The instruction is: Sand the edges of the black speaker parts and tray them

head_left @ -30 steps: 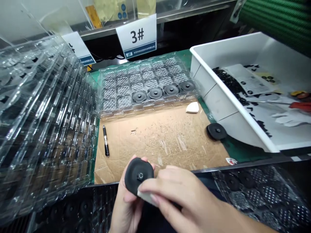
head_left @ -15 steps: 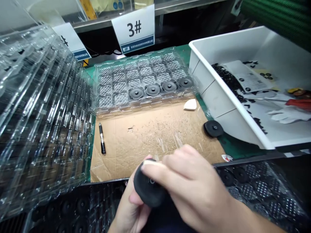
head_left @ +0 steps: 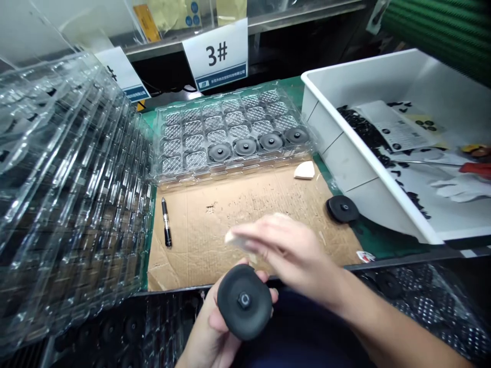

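Note:
A black rounded disc [head_left: 251, 309] with a raised hub at its centre is gripped in my left hand [head_left: 215, 319], its hub side facing up toward me. The fingers wrap it from below and behind. Just above the disc and apart from it, my right hand [head_left: 287, 248] pinches a small white pad [head_left: 235, 238], blurred by motion, so its full shape is unclear. On the cardboard [head_left: 192, 220] beyond lies a white wedge [head_left: 304, 169]. Another black disc [head_left: 342, 208] rests at the cardboard's right edge.
A clear blister tray [head_left: 180, 176] holds several black discs in its front row. Stacked clear trays [head_left: 88, 204] rise at the left, near a pen [head_left: 166, 222]. A white bin [head_left: 368, 168] at the right contains black scraps, gloves [head_left: 462, 187] and a red-handled tool [head_left: 475, 169].
My right hand has lifted off the disc, up and away, with the white pad. The disc in my left hand has tilted, so its hub face now shows fully.

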A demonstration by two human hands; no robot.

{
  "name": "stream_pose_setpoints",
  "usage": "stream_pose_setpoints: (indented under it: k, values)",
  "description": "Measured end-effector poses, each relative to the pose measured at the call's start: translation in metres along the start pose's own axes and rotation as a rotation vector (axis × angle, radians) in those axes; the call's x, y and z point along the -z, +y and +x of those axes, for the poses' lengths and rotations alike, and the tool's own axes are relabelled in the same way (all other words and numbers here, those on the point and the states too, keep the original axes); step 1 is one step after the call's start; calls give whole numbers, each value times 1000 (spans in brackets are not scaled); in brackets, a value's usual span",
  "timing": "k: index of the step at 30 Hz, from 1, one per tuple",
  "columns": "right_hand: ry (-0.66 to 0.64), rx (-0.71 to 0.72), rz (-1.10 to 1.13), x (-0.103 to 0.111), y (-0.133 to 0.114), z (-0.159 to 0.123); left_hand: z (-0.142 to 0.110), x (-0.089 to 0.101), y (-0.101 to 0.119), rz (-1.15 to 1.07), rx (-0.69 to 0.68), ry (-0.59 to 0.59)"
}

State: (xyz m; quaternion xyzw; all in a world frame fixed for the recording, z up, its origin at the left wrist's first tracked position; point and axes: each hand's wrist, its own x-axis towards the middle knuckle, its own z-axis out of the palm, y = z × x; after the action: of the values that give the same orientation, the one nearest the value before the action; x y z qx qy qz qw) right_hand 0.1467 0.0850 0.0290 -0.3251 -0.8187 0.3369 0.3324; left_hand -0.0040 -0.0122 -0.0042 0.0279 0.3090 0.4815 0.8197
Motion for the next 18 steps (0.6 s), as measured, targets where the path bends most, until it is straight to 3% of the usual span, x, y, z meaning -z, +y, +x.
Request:
stream_pose_setpoints:
  k: [2, 4, 8, 10, 13, 15, 18]
  values:
    - [38, -230, -41, -3, 17, -8, 2, -1, 1, -56, -27, -64]
    - [-29, -347, 0, -13, 30, -24, 2, 0, 2, -97, -43, -110]
    - [-182, -357, 92, -35, 42, -57, 2, 4, 4, -112, -40, -119]
    - [-161, -385, 71, -34, 39, -62, 2, 4, 4, -108, -33, -122]
    - [-15, -434, 43, -15, 20, -49, 1, 4, 3, -80, -31, -123]
    - [66, -313, 51, -3, 1, -35, 0, 5, 1, -45, -32, -101]
    - [16, 81, 22, 1, -23, -17, -2, 10, -2, 30, -72, -71]
